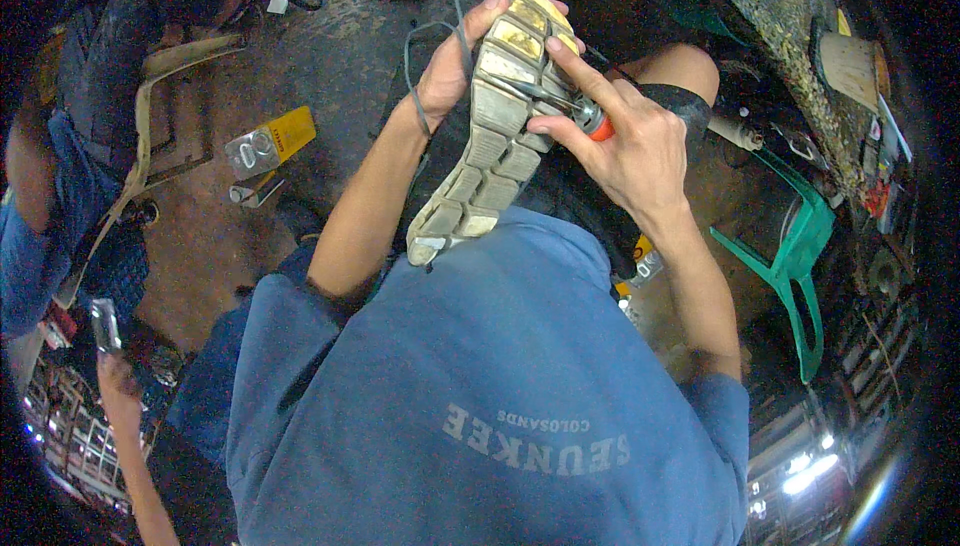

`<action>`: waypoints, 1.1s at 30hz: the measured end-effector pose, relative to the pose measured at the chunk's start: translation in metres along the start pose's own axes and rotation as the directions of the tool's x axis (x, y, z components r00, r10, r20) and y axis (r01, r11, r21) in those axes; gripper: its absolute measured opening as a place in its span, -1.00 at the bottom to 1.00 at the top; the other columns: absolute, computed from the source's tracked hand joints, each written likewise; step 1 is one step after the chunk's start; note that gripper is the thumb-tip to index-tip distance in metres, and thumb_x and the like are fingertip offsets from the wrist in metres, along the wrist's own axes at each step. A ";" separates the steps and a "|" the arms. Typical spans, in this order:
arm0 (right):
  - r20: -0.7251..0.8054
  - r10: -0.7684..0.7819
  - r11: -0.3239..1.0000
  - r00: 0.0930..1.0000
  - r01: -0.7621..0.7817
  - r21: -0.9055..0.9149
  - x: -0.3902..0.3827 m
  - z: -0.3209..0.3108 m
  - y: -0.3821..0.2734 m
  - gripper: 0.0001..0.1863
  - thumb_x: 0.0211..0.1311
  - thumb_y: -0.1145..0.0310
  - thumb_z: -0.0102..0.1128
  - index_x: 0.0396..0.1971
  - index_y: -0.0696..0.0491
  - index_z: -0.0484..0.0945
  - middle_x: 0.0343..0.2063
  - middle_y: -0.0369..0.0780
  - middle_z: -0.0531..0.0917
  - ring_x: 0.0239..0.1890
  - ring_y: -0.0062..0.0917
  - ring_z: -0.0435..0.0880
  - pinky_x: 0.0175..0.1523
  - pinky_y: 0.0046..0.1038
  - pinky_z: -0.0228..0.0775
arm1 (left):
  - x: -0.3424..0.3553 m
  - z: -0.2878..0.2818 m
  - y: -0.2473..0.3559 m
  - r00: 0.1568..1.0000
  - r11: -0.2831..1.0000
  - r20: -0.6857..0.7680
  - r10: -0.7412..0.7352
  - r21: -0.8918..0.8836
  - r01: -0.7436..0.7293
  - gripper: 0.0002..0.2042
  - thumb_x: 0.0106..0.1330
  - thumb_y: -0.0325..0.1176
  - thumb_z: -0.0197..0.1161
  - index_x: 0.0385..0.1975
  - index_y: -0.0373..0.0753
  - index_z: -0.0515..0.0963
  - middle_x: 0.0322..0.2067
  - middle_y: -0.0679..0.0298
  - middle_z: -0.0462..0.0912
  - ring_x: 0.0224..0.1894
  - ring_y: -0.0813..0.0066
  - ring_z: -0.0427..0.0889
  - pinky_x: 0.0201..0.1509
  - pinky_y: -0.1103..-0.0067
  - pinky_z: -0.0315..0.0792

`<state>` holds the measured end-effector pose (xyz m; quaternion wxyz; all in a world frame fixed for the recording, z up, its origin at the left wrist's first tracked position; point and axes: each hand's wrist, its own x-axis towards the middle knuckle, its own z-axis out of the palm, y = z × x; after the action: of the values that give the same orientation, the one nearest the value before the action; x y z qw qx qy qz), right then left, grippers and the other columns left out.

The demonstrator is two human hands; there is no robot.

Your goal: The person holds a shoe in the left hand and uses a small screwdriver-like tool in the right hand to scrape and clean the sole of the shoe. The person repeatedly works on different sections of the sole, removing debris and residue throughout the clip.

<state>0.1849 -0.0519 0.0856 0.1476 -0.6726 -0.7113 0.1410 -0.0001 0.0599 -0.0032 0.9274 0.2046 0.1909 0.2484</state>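
Note:
A shoe with a pale, segmented sole (480, 161) is held sole up, its yellowish toe end away from me and its heel near my shirt. My left hand (445, 81) grips it along the left of the toe end, with a dark cord looped by the fingers. In my right hand (630, 146) is a tool with an orange-red handle (601, 129) and a slim metal shaft lying against the sole's grooves. My right index finger rests on the sole near the toe. The tool's tip is hard to make out.
Co-workers are at the left, one hand (120, 386) holding a clear object. Yellow-and-grey packages (285, 136) lie on the floor (215, 246). A green plastic chair (795, 246) stands at the right, below a speckled, worn edge (800, 76). A pale curved frame (145, 146) is at the left.

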 end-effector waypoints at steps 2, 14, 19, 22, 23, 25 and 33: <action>0.008 -0.001 1.000 1.000 0.001 -0.004 0.000 -0.001 0.000 -0.15 0.18 -0.47 0.41 0.47 -0.48 0.60 -0.57 -0.22 0.59 -0.57 -0.29 0.71 -0.46 -0.19 0.57 | 0.001 0.000 -0.001 1.000 1.000 0.000 -0.001 -0.001 0.001 -0.28 0.74 0.24 -0.18 0.49 -0.33 0.40 0.22 -0.15 0.71 0.26 0.06 0.75 0.46 0.22 0.60; 0.020 0.098 0.994 0.995 -0.099 0.038 -0.001 0.003 -0.012 -0.13 0.20 -0.51 0.38 0.49 -0.47 0.57 -0.51 -0.17 0.68 -0.53 -0.21 0.77 -0.42 -0.14 0.64 | 0.001 0.001 0.002 1.000 1.000 -0.013 -0.014 -0.001 0.013 -0.28 0.71 0.28 -0.12 0.45 -0.30 0.43 0.20 -0.13 0.72 0.24 0.07 0.76 0.43 0.22 0.63; 0.043 0.175 0.979 0.984 -0.178 0.096 -0.004 0.004 -0.018 -0.13 0.26 -0.52 0.32 0.52 -0.48 0.53 -0.43 -0.11 0.75 -0.48 -0.14 0.81 -0.37 -0.10 0.68 | 0.001 0.001 -0.001 0.999 1.000 -0.031 0.007 0.017 -0.006 -0.28 0.70 0.29 -0.09 0.43 -0.29 0.45 0.19 -0.13 0.72 0.22 0.08 0.77 0.38 0.23 0.66; 0.009 0.176 0.979 0.984 -0.176 0.101 -0.005 0.006 -0.020 -0.13 0.26 -0.52 0.32 0.52 -0.48 0.52 -0.42 -0.10 0.75 -0.47 -0.14 0.81 -0.36 -0.09 0.68 | 0.001 0.000 -0.002 1.000 1.000 -0.015 0.003 -0.018 -0.003 -0.29 0.70 0.29 -0.09 0.43 -0.28 0.46 0.19 -0.12 0.72 0.22 0.10 0.78 0.37 0.24 0.67; 0.014 0.179 0.978 0.984 -0.180 0.102 -0.004 0.006 -0.020 -0.13 0.25 -0.52 0.33 0.52 -0.48 0.52 -0.42 -0.10 0.75 -0.47 -0.14 0.81 -0.36 -0.09 0.68 | 0.000 0.000 -0.002 1.000 1.000 -0.018 0.007 -0.001 -0.007 -0.29 0.70 0.29 -0.09 0.43 -0.28 0.46 0.19 -0.12 0.72 0.22 0.10 0.77 0.38 0.24 0.67; 0.024 0.187 0.977 0.982 -0.188 0.103 -0.004 0.007 -0.020 -0.12 0.25 -0.52 0.33 0.52 -0.47 0.53 -0.43 -0.10 0.74 -0.47 -0.13 0.81 -0.37 -0.10 0.68 | 0.000 -0.001 -0.002 0.999 0.999 -0.029 0.013 0.033 -0.012 -0.29 0.71 0.29 -0.11 0.43 -0.28 0.45 0.19 -0.12 0.72 0.23 0.10 0.77 0.39 0.24 0.66; 0.007 0.068 0.997 0.998 -0.069 0.037 -0.002 0.004 -0.010 -0.11 0.21 -0.53 0.33 0.51 -0.47 0.54 -0.48 -0.12 0.71 -0.51 -0.16 0.79 -0.42 -0.12 0.64 | 0.001 -0.003 0.000 0.999 1.000 0.038 -0.003 -0.007 0.004 -0.26 0.74 0.28 -0.20 0.50 -0.30 0.39 0.23 -0.13 0.70 0.27 0.06 0.74 0.44 0.20 0.62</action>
<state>0.1746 -0.0548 0.0855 0.1531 -0.6933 -0.6855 0.1613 -0.0013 0.0615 -0.0059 0.9320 0.2055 0.1729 0.2435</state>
